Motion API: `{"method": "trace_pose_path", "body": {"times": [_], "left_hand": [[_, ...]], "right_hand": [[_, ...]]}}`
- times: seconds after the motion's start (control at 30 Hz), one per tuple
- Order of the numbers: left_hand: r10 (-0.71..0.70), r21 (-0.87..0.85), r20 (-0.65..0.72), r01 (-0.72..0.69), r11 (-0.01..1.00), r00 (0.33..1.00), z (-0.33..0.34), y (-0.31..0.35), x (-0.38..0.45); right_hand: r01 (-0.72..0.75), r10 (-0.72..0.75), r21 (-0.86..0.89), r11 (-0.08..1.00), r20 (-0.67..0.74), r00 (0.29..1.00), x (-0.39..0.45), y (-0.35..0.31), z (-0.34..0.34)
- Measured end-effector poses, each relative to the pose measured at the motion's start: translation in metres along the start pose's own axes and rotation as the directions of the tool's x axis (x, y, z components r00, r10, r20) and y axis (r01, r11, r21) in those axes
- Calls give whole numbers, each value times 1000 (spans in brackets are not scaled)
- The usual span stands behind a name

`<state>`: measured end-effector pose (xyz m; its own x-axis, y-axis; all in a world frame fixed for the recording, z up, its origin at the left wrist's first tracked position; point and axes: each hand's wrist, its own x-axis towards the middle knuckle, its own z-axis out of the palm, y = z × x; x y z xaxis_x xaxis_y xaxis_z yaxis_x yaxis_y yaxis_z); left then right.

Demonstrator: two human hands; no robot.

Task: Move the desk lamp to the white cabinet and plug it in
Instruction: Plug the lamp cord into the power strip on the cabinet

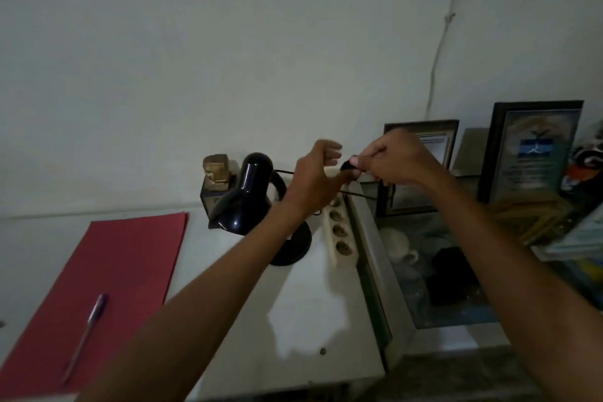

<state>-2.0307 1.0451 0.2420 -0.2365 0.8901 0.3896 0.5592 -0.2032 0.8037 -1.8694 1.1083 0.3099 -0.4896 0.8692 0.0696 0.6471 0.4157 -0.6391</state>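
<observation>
A black desk lamp point(243, 199) stands on the white cabinet top point(310, 320), its shade tilted down to the left. Right beside its base lies a cream power strip point(339, 232) with several empty sockets. My right hand point(391, 160) is shut on the lamp's black plug point(348, 166), held in the air above the far end of the strip. My left hand point(313, 173) is closed around the thin black cord point(359, 194) just left of the plug. The cord loops down towards the strip and behind the lamp's neck.
A red folder point(107, 277) with a pen point(88, 333) on it lies at the left. A small dark box with a brass figure point(217, 179) stands behind the lamp. Framed certificates point(535, 153) lean on the wall at the right, above a glass-topped cabinet point(434, 277).
</observation>
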Motion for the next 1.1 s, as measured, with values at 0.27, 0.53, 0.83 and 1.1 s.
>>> {"method": "trace_pose_path", "body": {"times": [0.27, 0.53, 0.83, 1.1], "left_hand": [[-76, 231, 38, 65, 971, 996, 49, -75, -58], [-168, 270, 85, 140, 953, 982, 54, -116, -39], [-119, 402, 273, -1, 916, 955, 52, -150, -63], [-90, 360, 430, -79, 930, 898, 38, -154, -66]], "right_hand": [[-155, 171, 118, 981, -142, 975, -3, 8, 9], [-111, 131, 294, 950, -50, 990, 9, 20, 47], [-212, 222, -122, 970, 81, 972, 43, 41, 89], [-199, 235, -335, 921, 70, 969, 62, 42, 122]]}}
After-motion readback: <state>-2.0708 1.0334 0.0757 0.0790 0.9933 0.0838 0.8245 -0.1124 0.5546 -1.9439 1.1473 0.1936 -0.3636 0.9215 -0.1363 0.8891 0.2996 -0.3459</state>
